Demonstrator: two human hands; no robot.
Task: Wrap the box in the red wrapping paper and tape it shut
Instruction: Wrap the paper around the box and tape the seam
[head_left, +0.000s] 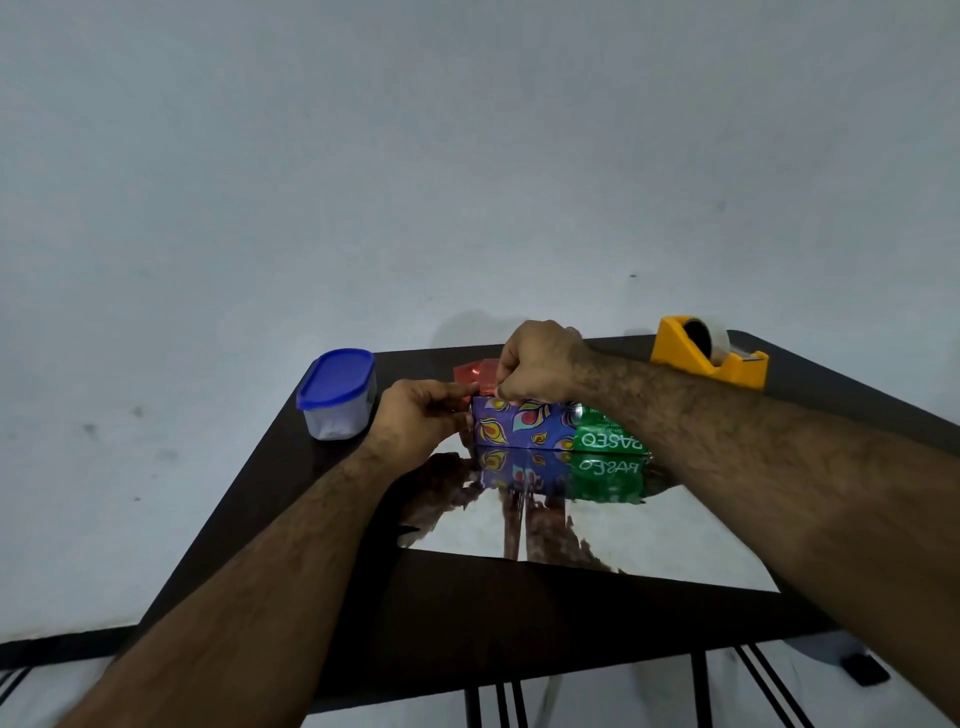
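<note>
Red, shiny wrapping paper (475, 375) showed at the far left end of the purple-and-green patterned tissue box (540, 426), its coloured edge lifted above the box top. The sheet's mirror-like inner face spread toward the viewer across the dark counter (519, 623), reflecting the box. The box sat on that sheet near the counter's far middle. The left hand (415, 421) rested against the box's left end, its fingers (447, 395) curled narrow and pinching the raised red edge. The right hand (540, 364) came over the box top, its fingers (506, 389) bunched tightly on the same red edge, just beside the left hand's. A yellow tape dispenser with a clear roll (709, 353) stood at the far right corner. A white plastic tub with a blue lid (337, 395) stood at the far left, apart from the box.
</note>
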